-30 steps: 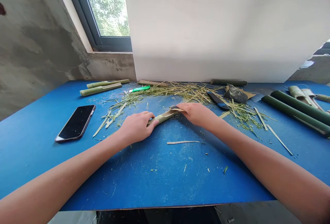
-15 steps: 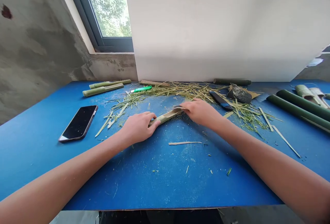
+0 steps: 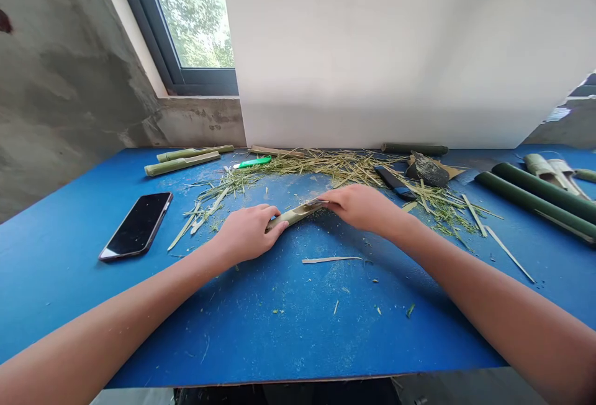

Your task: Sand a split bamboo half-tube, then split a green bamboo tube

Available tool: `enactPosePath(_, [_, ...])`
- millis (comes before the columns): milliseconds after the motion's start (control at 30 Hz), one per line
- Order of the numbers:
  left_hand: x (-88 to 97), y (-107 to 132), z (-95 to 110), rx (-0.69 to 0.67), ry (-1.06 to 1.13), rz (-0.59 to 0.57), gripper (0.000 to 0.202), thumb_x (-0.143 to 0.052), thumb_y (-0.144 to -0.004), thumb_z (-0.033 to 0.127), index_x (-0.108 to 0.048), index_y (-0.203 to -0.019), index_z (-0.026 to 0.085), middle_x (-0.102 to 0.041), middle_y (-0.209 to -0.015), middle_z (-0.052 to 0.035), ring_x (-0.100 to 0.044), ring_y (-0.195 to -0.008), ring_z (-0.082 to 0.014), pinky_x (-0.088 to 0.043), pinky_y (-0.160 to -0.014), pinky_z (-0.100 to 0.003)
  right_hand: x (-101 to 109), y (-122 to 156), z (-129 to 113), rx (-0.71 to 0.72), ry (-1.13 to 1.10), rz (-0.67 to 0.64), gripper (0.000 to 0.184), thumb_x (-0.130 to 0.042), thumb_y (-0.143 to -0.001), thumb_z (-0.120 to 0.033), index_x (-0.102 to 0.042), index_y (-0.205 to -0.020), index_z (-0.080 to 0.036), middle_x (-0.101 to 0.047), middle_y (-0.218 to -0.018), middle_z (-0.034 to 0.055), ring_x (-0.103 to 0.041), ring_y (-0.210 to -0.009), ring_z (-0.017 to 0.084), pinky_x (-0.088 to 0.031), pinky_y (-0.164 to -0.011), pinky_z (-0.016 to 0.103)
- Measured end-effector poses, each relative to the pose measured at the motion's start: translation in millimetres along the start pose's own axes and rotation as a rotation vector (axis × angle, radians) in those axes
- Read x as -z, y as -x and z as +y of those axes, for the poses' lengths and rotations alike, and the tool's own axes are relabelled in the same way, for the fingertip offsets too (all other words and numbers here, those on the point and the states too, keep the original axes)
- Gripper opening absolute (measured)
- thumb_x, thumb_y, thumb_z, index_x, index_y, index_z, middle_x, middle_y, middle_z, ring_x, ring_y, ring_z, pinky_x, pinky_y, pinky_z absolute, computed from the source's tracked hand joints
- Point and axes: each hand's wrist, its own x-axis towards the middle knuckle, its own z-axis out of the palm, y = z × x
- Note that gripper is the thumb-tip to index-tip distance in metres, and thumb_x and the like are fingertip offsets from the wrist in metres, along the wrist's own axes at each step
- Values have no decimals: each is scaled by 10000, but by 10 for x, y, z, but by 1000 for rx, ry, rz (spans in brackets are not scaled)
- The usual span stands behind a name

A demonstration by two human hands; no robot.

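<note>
A rough grey cement wall (image 3: pixel 60 82) fills the view from 9 to 11 o'clock, blotchy with uneven plaster, and a small reddish-brown mark (image 3: pixel 4 22) sits at its far edge. At 11 o'clock, a window (image 3: pixel 161 38) with a dark grey frame shows sunlit green trees (image 3: pixel 190 10) and bright daylight. Below it runs a bare concrete sill (image 3: pixel 200 120). From 12 to 2 o'clock rises a smooth white surface (image 3: pixel 372 51), softly lit. Beyond its edge at 3 o'clock, more rough wall (image 3: pixel 570 122) shows. A blue-topped table (image 3: pixel 298 355) spans the lower view, and a grey floor (image 3: pixel 442 389) shows past its front edge at 5 o'clock.
</note>
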Motion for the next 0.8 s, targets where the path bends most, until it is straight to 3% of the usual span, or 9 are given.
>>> enactPosePath(100, [-9,-1,-9,-15,1,2,468,-350,-994,573,-671,-1134,262,-735,-1129,-59,-695,-932,-271,-486,-716,-355,40,9,-29,-14,69,1,310,-485,-1022,-312,-763,-1152,-264,-791,-1055,68,-727,-979,255,-510,-886,348])
enactPosePath(200, [-11,-1,-20,-23,5,-2,470,-350,-993,579,-664,-1144,264,-733,-1131,-62,-694,-931,-268,-483,-712,-351,35,-3,-12,29,67,6,329,-455,-1038,-331,-752,-1164,-265,-788,-1069,59,-717,-975,236,-497,-863,326])
enactPosePath(400, [3,-15,-30,0,0,-13,487,-331,-995,581,-660,-1159,262,-731,-1152,-68,-693,-956,-270,-485,-725,-347,34,-12,113,-42,132,20,333,-426,-1037,-267,-748,-1102,-217,-780,-1070,73,-709,-956,249,-474,-800,336])
enactPosePath(600, [-11,-11,-48,-28,-23,-8,438,-418,-962,587,-645,-1161,270,-731,-1133,-62,-689,-934,-269,-483,-718,-344,21,-13,157,-52,83,134,403,-379,-1072,-367,-734,-1147,-193,-775,-1077,95,-704,-953,253,-468,-818,340])
enactPosePath(800, [8,-8,-107,-120,-84,26,410,-435,-977,560,-642,-1179,270,-717,-1122,-64,-681,-957,-268,-487,-734,-351,-15,-9,140,96,39,113,330,-450,-1049,-331,-742,-1131,-202,-765,-1103,90,-691,-985,257,-461,-866,357])
